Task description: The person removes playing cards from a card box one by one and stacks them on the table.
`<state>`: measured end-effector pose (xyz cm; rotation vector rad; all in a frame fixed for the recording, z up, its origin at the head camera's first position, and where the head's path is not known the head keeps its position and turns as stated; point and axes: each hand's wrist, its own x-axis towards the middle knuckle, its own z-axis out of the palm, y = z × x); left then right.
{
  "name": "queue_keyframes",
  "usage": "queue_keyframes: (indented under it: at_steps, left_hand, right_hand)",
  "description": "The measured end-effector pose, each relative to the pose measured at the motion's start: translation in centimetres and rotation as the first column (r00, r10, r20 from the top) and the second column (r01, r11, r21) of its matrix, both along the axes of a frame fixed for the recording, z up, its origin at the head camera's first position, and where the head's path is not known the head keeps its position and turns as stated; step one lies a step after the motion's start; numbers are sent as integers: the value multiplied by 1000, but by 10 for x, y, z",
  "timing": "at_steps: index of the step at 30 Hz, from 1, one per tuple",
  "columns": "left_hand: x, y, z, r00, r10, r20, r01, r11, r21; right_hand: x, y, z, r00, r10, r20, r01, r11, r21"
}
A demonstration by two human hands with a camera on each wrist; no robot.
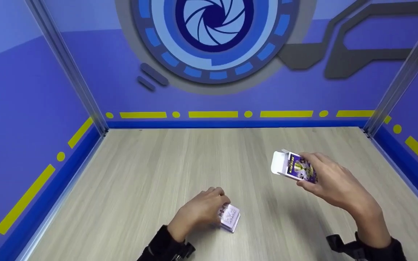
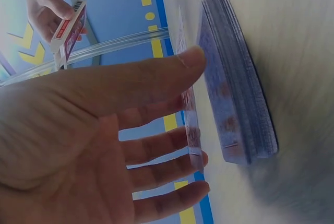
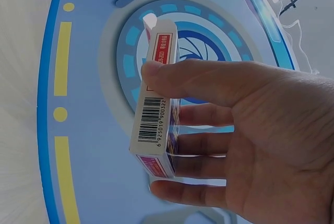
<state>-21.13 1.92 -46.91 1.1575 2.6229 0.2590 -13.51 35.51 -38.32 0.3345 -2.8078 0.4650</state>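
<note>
A stack of cards (image 2: 237, 93) lies on the wooden tabletop, its edges slightly uneven. Over it is my left hand (image 1: 203, 206), whose thumb and fingers hold a thin card (image 2: 192, 130) by its edges, seen nearly edge-on in the left wrist view and a small gap apart from the stack. My right hand (image 1: 334, 179) grips a small card box (image 1: 301, 168) in the air above the table's right side. The box has a purple printed face, a barcode on its narrow side (image 3: 151, 122) and a raised white end flap (image 1: 279, 162). Its inside is hidden.
The light wooden table (image 1: 151, 163) runs back to a blue printed wall (image 1: 212, 99) with yellow markings. Side walls with metal corner posts (image 1: 69, 69) stand at left and right.
</note>
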Motion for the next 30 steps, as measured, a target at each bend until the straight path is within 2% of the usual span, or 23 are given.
queue_keyframes:
  at_steps: [4, 11, 17, 21, 30]
  left_hand:
    - [0, -1, -4, 1000, 14, 28, -14, 1000, -5]
    - [0, 0, -10, 1000, 0, 25, 0, 1000, 0]
    - [2, 2, -11, 996, 30, 78, -30, 1000, 2]
    - [2, 2, -11, 996, 43, 81, -44, 999, 8]
    - [-1, -1, -7, 995, 28, 93, -27, 1000, -10]
  right_hand:
    - [-1, -1, -1, 1000, 1, -1, -1, 1000, 7]
    - [0, -2, 0, 1000, 5, -12, -5, 1000, 5]
    - [-1, -2, -1, 1000, 19, -14, -19, 1000, -10]
    - [-1, -2, -1, 1000, 15, -1, -15, 1000, -13]
    - [-1, -2, -2, 1000, 24, -5, -24, 999, -30]
